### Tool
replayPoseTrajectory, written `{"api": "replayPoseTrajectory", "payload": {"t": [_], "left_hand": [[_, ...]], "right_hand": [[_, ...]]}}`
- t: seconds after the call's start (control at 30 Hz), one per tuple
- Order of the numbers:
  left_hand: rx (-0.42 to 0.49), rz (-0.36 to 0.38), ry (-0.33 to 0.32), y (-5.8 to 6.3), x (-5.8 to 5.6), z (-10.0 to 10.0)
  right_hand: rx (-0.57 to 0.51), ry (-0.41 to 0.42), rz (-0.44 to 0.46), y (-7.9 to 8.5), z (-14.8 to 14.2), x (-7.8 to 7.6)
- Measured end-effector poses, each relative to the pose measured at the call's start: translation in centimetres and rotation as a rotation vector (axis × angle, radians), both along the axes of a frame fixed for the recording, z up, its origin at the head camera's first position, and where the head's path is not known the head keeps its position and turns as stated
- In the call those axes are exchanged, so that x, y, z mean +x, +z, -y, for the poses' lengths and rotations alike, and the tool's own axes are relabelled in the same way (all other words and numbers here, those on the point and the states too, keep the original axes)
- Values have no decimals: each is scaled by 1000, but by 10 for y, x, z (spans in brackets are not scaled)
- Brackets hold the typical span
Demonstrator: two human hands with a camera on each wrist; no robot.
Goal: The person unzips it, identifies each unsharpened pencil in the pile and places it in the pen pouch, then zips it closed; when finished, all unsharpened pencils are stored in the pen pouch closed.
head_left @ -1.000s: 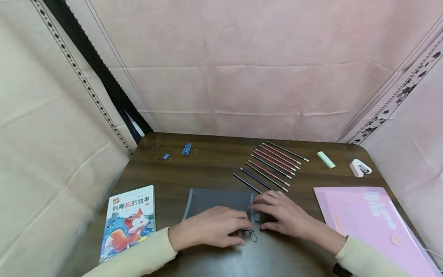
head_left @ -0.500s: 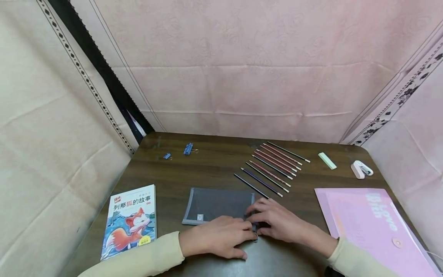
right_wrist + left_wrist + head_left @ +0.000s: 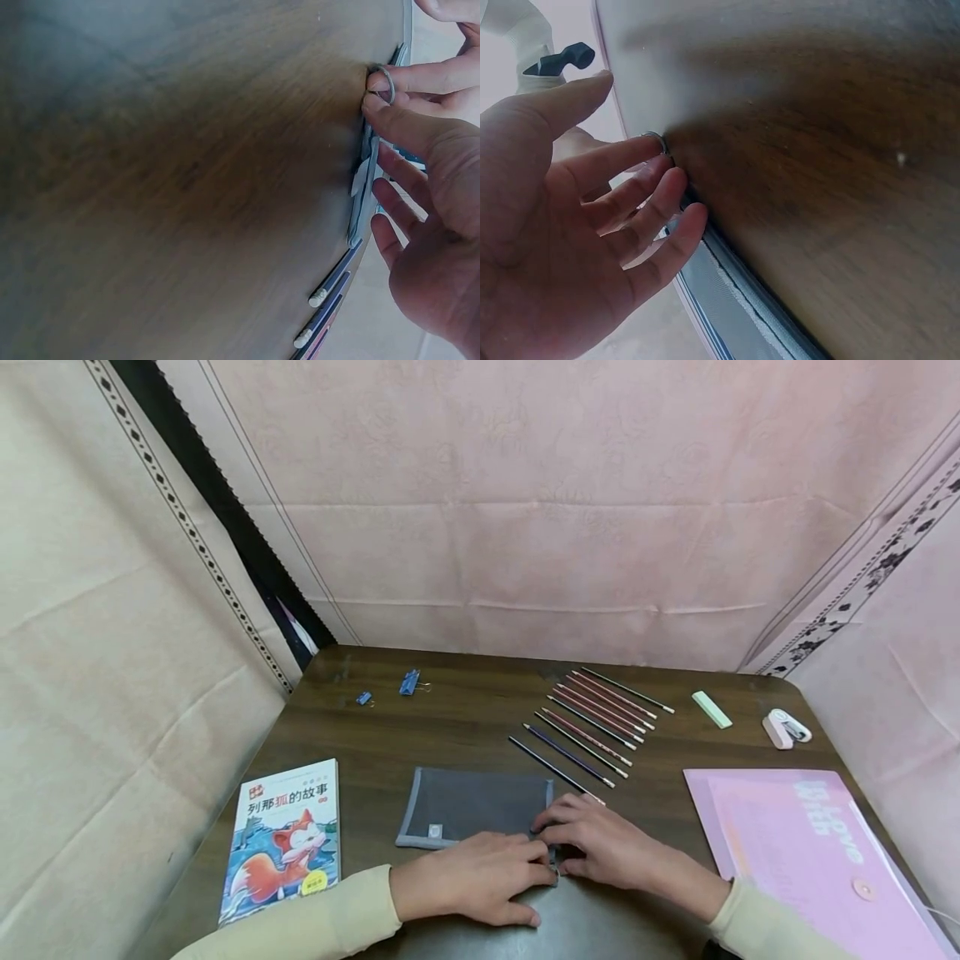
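A dark mesh zipper pouch (image 3: 480, 802) with grey edging lies flat in front of the person. The left hand (image 3: 491, 872) rests along its near edge, thumb spread away from the other fingers. At the pouch's near right corner, the right hand (image 3: 600, 843) pinches at the zipper pull, a small metal ring (image 3: 388, 84), its thumb tip right at the ring. Its other fingers touch the pouch. The left index fingertip is also against the ring (image 3: 658, 140) in the left wrist view. The zipper slider is hidden by fingers.
Several pencils (image 3: 573, 756) lie slanted beyond the right hand. A storybook with a fox cover (image 3: 283, 843) is at left, a pink folder (image 3: 795, 843) at right. Two blue binder clips (image 3: 408, 682), a green eraser-like block (image 3: 712, 709) and a pale stapler (image 3: 786, 728) lie farther back.
Both hands have come closer together at the pouch's near right corner. The right hand has moved nearer, uncovering a pencil's end, and the left has shifted right, uncovering the pouch's left near corner.
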State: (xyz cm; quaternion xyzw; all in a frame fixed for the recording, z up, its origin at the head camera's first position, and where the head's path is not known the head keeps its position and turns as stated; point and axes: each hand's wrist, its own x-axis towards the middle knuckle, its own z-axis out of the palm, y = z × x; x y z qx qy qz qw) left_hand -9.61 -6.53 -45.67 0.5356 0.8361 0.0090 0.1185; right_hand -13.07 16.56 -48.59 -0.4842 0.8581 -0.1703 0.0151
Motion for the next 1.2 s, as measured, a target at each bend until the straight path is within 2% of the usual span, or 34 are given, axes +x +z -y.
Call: {"api": "replayPoseTrajectory", "payload": {"t": [0.37,0.6,0.8,0.9,0.97,1.2], "left_hand": [[27,57,27,-1,-6,0],[83,55,120,-2,-7,-4],[159,26,171,-5,-8,-7],[237,37,202,-3,-9,-6],[291,76,232,1,-10,-3],[475,226,391,27,-7,16]], "right_hand": [[14,5,-2,1,0,-7],[-25,38,-39,1,2,-12],[-90,117,-110,0,3,-15],[-138,161,-123,3,3,-18],[-190,181,-124,5,3,-19],[-466,135,-102,15,5,-8]]}}
